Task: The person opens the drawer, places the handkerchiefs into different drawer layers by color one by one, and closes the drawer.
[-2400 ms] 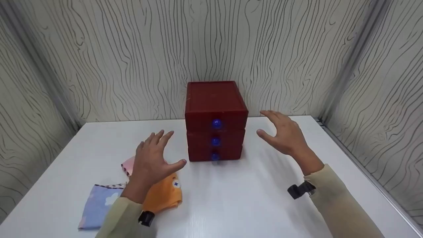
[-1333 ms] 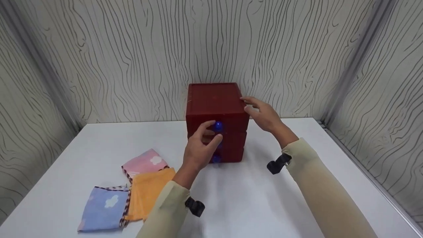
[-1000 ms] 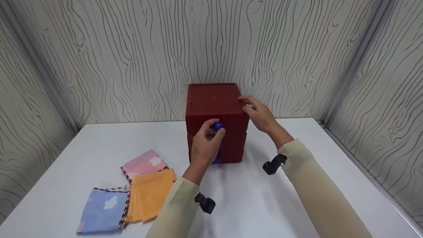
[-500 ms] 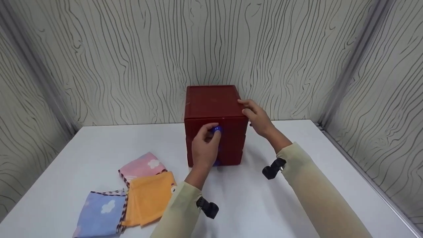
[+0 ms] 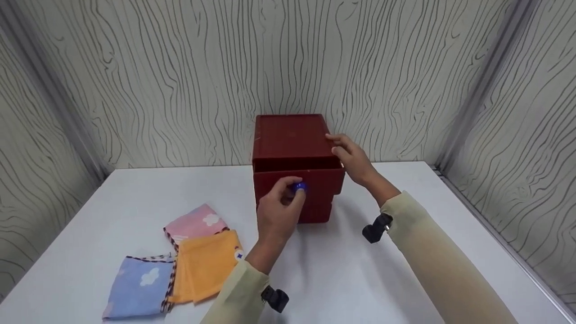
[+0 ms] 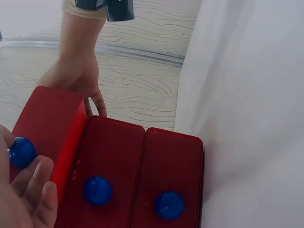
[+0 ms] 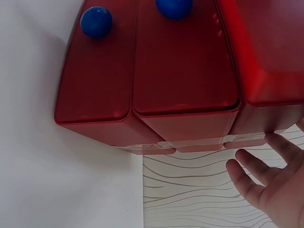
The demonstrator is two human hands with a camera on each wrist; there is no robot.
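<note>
A dark red drawer cabinet (image 5: 290, 135) with three stacked drawers stands near the back wall. Its top drawer (image 5: 326, 181) sticks partly out, leaving a dark gap under the cabinet's top. My left hand (image 5: 278, 216) pinches that drawer's round blue knob (image 5: 299, 186) between thumb and fingers. At the cabinet's upper right edge is my right hand (image 5: 355, 163), its fingers and thumb spread against the side. In the left wrist view, the middle knob (image 6: 98, 190) and bottom knob (image 6: 169, 205) show on closed drawers. The drawer's inside is mostly hidden from the head view.
To the left on the white table (image 5: 342, 279) lie a pink cloth (image 5: 195, 222), an orange cloth (image 5: 207, 267) overlapping it, and a blue cloth (image 5: 139, 288) with a white cloud. Wood-patterned panels (image 5: 180, 81) enclose the back and sides.
Both hands have moved in to the cabinet; the left has taken hold of the top knob and pulled the top drawer partly out. The right hand has stayed at the cabinet's right edge lately.
</note>
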